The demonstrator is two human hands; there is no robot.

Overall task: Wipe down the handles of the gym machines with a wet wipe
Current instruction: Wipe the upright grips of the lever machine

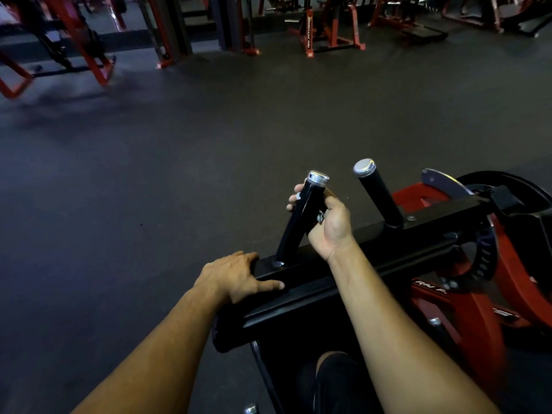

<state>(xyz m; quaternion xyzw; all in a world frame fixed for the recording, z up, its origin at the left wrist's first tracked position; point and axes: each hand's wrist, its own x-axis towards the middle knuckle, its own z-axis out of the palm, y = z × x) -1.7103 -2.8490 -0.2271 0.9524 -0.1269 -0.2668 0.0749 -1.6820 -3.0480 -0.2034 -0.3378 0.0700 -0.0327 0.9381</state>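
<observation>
Two black handles with chrome end caps rise from a black crossbar (343, 267) of a red and black machine. My right hand (325, 222) grips the nearer, left handle (294, 225) just below its cap, fingers curled round it. A dark, glossy sheet seems wrapped under that hand; I cannot tell whether it is the wipe. The second handle (379, 195) stands free to the right. My left hand (239, 276) rests on the left end of the crossbar, thumb stretched along its top face.
Dark rubber floor (179, 150) spreads ahead and to the left. Red-framed machines (328, 28) line the far side. A black weight plate (507, 198) and red frame (466, 312) sit at my right. A dark shoe (337, 380) shows below the crossbar.
</observation>
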